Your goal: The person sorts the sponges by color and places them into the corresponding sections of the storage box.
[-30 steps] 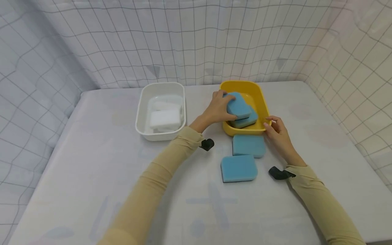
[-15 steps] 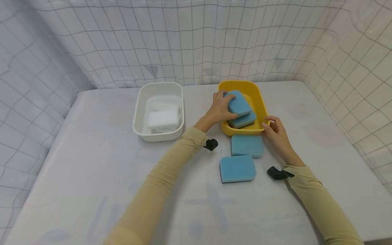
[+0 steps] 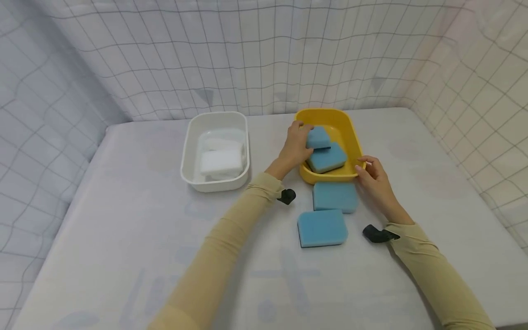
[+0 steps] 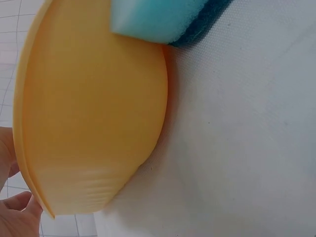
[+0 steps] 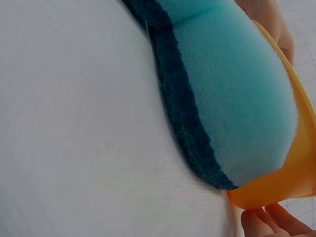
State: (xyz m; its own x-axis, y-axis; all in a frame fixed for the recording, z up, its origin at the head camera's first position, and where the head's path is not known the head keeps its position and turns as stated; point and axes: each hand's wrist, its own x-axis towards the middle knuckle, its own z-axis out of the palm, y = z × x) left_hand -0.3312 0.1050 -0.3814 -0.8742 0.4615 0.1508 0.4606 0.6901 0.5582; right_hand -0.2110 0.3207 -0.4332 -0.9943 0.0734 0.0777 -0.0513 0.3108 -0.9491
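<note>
My left hand reaches over the left rim of a yellow tub and grips the left end of a blue sponge between thumb and fingers. Beneath that one, a second blue sponge lies tilted on the tub floor. On the tub's front right corner my right hand pinches the rim; in the right wrist view its fingers touch the tub's wall. Two more sponges with dark scouring undersides lie on the table before the tub, the nearer sponge and the farther sponge.
Left of the yellow tub stands a white tub, with a white block and other white pieces inside. Both tubs stand by the far edge of the white-covered table. Grid-patterned curtains hang around the back and sides.
My left hand has shifted the upper sponge back and to the left inside the yellow tub, showing more of the sponge under it. My right hand stays on the rim.
</note>
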